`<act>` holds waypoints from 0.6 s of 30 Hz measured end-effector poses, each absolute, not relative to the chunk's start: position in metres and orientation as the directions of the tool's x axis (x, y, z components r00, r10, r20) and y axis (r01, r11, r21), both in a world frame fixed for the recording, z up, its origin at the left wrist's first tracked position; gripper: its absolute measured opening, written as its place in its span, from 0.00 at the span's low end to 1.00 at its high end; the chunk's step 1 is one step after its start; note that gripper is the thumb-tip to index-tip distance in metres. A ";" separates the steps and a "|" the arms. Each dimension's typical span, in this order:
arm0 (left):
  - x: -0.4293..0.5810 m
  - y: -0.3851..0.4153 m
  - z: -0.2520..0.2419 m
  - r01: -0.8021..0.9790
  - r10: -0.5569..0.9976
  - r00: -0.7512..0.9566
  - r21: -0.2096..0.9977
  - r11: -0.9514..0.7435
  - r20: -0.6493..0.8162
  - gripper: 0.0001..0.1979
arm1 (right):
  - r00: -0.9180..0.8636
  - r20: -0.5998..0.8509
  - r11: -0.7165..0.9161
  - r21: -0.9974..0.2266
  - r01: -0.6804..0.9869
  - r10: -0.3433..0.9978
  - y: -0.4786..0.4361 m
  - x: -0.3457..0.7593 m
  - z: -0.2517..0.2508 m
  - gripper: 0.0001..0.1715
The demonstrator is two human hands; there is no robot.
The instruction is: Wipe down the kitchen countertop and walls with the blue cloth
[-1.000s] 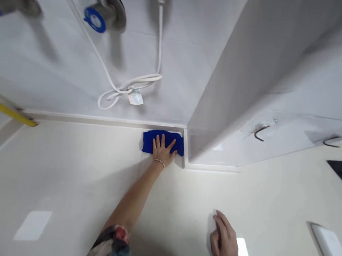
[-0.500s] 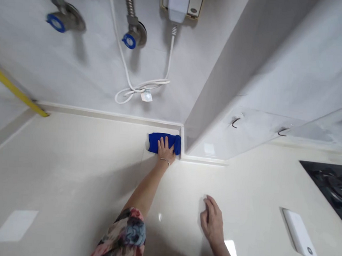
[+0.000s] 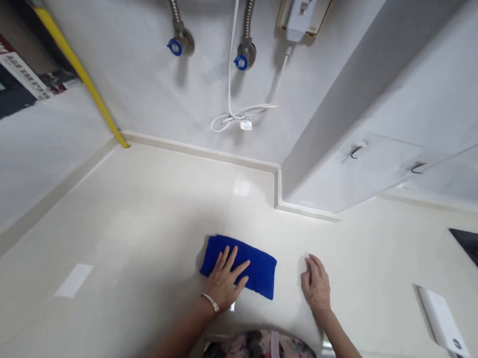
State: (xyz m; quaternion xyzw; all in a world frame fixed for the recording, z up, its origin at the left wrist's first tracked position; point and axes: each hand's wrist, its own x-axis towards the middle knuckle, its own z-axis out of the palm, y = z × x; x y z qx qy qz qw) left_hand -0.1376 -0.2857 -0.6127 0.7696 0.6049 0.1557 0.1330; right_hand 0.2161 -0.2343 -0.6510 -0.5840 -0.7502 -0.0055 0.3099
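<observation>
Blue microfiber cloth (image 3: 261,273), folded into a long strip, lies flat on the cream stone table (image 3: 138,221), near its front edge and well apart from the back corner. We see a pale tiled wall (image 3: 126,84) behind the table, with a white boxed-in column (image 3: 343,99) jutting out to the right. A yellow pipe (image 3: 78,69) runs down to the table at far left. At far right sits a black glass cooktop (image 3: 475,247), and nearer us a white power bank (image 3: 442,321) with a dark cable. On the wall we log two braided hoses, each ending in an angle valve with a blue ring (image 3: 174,46), plus a white wall socket (image 3: 302,6) and a looped white cord (image 3: 243,119) with a tag. Our left hand (image 3: 224,279) presses palm-down on the cloth, fingers spread, not gripping. Our right hand (image 3: 316,285) rests on the table just beside the cloth, fingers lightly curved, holding nothing. A thin bracelet (image 3: 210,302) circles the left wrist.
</observation>
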 end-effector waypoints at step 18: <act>-0.156 -0.011 -0.594 0.918 0.996 -0.075 0.387 0.090 -0.055 0.35 | -0.082 0.385 0.244 -0.394 0.886 0.919 -0.242 0.216 -0.645 0.23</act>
